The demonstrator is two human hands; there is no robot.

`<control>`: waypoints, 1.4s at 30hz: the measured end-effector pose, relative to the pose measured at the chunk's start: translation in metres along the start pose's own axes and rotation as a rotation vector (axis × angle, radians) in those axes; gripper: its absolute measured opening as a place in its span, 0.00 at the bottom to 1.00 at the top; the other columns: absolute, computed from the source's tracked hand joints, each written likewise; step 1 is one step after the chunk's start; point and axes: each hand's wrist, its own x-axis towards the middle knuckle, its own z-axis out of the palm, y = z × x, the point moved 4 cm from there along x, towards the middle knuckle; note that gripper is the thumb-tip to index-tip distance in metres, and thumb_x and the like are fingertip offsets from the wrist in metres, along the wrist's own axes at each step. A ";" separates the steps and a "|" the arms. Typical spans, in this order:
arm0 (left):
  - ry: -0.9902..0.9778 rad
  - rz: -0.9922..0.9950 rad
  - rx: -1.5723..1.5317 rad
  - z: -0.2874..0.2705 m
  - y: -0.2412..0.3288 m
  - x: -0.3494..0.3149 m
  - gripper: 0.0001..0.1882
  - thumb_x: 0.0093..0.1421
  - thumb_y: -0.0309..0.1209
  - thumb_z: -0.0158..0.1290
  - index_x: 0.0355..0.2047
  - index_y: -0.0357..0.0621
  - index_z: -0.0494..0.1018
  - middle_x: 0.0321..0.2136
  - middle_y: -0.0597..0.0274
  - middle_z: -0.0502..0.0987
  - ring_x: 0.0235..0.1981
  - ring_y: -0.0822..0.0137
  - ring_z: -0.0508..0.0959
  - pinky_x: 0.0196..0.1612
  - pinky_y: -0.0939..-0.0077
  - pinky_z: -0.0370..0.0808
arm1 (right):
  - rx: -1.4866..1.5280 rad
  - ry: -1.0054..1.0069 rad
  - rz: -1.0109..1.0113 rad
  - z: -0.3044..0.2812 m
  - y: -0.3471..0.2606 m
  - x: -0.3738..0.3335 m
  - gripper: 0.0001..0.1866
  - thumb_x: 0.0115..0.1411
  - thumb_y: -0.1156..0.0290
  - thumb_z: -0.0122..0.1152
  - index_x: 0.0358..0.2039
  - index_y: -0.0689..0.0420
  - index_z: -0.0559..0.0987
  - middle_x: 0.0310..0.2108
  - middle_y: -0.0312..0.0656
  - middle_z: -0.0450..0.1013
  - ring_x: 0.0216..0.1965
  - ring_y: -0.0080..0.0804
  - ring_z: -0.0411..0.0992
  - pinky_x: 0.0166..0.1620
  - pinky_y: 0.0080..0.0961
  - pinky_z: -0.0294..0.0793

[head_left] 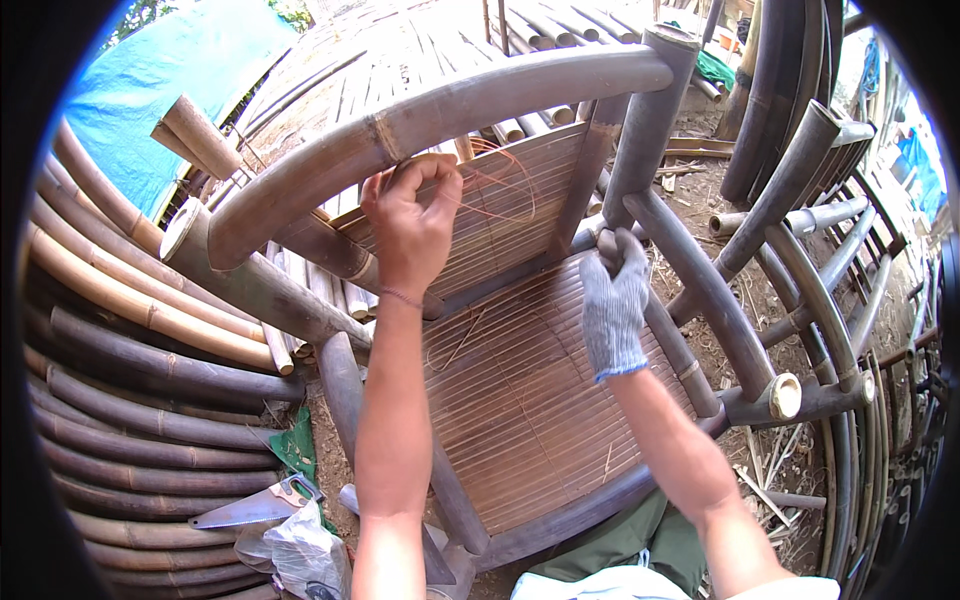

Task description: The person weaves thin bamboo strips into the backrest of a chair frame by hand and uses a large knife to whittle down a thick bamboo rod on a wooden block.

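A dark bamboo chair (620, 165) stands before me, with a slatted seat (530, 400) and a slatted back panel (530, 225) below a curved top rail (520, 85). My bare left hand (412, 215) is at the panel's upper edge, just under the top rail. Its thumb and fingers pinch a thin orange cord (512, 215), which loops loosely to the right in front of the slats. A grey knit glove with a blue cuff covers my right hand (615, 300). Its fingers are curled together near the right back post; whatever lies between them is hidden.
Curved bamboo poles (170, 410) are stacked at the left. A handsaw (245, 505) and a clear plastic bag (300, 550) lie at the lower left. More bamboo frames (810, 300) stand close on the right. Cut poles lie behind the chair, and a blue tarp (170, 90) is at the far left.
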 end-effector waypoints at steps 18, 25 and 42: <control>-0.435 -0.141 -0.359 -0.021 0.004 0.008 0.07 0.57 0.28 0.62 0.32 0.36 0.83 0.50 0.61 0.78 0.54 0.68 0.74 0.61 0.72 0.67 | -0.307 -0.303 -1.062 0.080 -0.093 0.017 0.11 0.60 0.71 0.63 0.44 0.51 0.80 0.29 0.44 0.77 0.32 0.44 0.78 0.35 0.36 0.80; -0.429 -0.263 -0.460 -0.024 -0.007 0.012 0.09 0.61 0.30 0.62 0.36 0.35 0.82 0.51 0.60 0.79 0.50 0.70 0.76 0.56 0.74 0.71 | 0.169 -0.722 -0.605 -0.019 -0.078 -0.048 0.09 0.56 0.78 0.70 0.38 0.56 0.80 0.40 0.46 0.74 0.44 0.41 0.73 0.47 0.36 0.75; -0.203 0.073 0.345 -0.012 0.000 0.005 0.30 0.58 0.30 0.53 0.64 0.42 0.68 0.58 0.48 0.76 0.57 0.53 0.77 0.59 0.63 0.70 | -0.939 -0.088 0.159 -0.564 -0.005 -0.091 0.07 0.63 0.68 0.60 0.36 0.58 0.79 0.29 0.38 0.75 0.19 0.25 0.70 0.22 0.23 0.69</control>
